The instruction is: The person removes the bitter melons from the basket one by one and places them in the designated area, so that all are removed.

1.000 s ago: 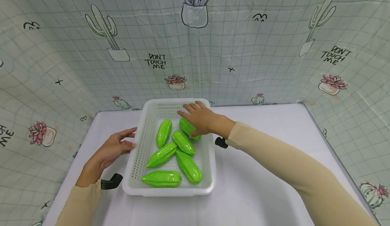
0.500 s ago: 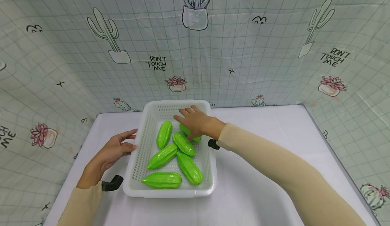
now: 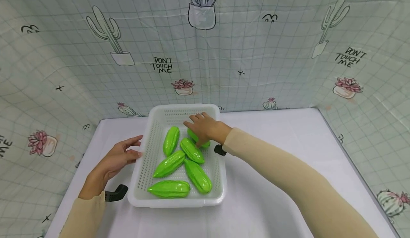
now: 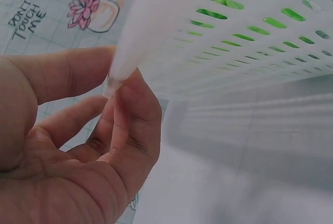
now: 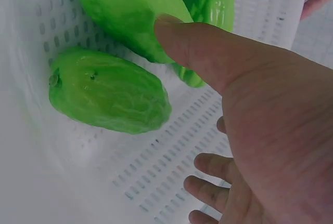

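A white perforated basket (image 3: 134,191) holds several glossy green ridged vegetables, one lying crosswise (image 3: 169,189) near its front. At the basket's left rim, my left hand (image 3: 116,158) pinches the edge between thumb and fingers, as the left wrist view shows at the rim (image 4: 125,52). My right hand (image 3: 205,128) hovers with spread fingers over the back-right vegetable (image 3: 192,134), partly hiding it. In the right wrist view, the thumb of the right hand (image 5: 276,115) is at a neighbouring vegetable (image 5: 130,11); another vegetable (image 5: 109,91) lies beside it, ungripped.
The basket stands on a white-covered table (image 3: 262,195). Behind and on both sides hangs a grid-patterned cloth (image 3: 230,45) printed with cacti and lettering. Dark pieces (image 3: 116,193) show at both wrists.
My right hand has moved left and slightly down over the back-right vegetables, its thumb now lower. My left hand keeps its place at the rim.
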Demonstrator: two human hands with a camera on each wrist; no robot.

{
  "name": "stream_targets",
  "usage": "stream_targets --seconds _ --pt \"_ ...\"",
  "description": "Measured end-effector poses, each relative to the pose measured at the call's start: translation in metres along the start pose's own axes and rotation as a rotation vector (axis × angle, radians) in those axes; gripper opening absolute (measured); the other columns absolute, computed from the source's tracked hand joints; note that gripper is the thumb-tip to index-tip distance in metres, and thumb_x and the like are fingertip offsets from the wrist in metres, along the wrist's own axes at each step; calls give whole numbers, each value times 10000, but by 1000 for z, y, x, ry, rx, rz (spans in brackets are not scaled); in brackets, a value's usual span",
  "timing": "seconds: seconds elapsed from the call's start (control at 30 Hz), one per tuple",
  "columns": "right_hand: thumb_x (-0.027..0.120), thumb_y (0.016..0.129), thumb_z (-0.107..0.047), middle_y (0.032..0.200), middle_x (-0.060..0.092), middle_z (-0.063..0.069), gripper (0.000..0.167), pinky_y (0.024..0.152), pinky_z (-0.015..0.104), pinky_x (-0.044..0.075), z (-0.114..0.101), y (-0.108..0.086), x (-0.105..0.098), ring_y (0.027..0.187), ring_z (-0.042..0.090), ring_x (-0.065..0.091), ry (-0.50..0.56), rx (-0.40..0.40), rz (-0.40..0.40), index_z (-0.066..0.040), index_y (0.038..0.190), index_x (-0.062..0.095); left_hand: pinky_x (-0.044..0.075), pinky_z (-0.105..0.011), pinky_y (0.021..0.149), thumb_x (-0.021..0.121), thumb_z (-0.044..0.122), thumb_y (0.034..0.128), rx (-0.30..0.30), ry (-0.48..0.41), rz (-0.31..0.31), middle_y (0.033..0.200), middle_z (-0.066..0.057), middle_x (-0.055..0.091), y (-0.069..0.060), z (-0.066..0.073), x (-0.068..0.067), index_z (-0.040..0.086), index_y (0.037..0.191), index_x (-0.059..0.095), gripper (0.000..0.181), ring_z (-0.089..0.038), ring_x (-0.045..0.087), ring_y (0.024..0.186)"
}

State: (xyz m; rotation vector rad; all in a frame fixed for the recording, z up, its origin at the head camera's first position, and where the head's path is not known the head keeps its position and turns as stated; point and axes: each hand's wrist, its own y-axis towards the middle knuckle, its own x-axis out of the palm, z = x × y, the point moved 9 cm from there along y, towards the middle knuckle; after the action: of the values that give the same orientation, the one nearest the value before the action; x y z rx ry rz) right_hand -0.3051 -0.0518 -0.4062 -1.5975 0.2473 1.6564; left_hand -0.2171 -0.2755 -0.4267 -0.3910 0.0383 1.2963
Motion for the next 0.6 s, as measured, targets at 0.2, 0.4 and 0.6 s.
stream_targets --seconds 0.2,0.4,0.6 --pt "772 922 -576 1699 298 149 1034 1290 505 224 1 5 3 1557 339 319 62 29 -32 -174 1700 221 588 -249 834 643 26 1028 -4 0 1 1460 -276 398 -1 0 -1 -73 1653 188 779 -56 667 959" --pt "793 915 -548 1663 351 146 1006 1285 501 239 0 8 7 1539 340 345 78 37 -47 -179 1687 263 586 -246 829 638 15 1026 -2 -11 -3 1467 -284 388 -1 1 1 -79 1651 183 779 -52 669 952" --pt "858 892 -422 1651 369 131 989 1265 481 285 -1 7 12 1519 326 368 38 41 -71 -205 1678 299 587 -247 831 636 16 1026 5 -3 -9 1472 -290 381 -1 0 0 -79 1653 170 786 -53 669 953"
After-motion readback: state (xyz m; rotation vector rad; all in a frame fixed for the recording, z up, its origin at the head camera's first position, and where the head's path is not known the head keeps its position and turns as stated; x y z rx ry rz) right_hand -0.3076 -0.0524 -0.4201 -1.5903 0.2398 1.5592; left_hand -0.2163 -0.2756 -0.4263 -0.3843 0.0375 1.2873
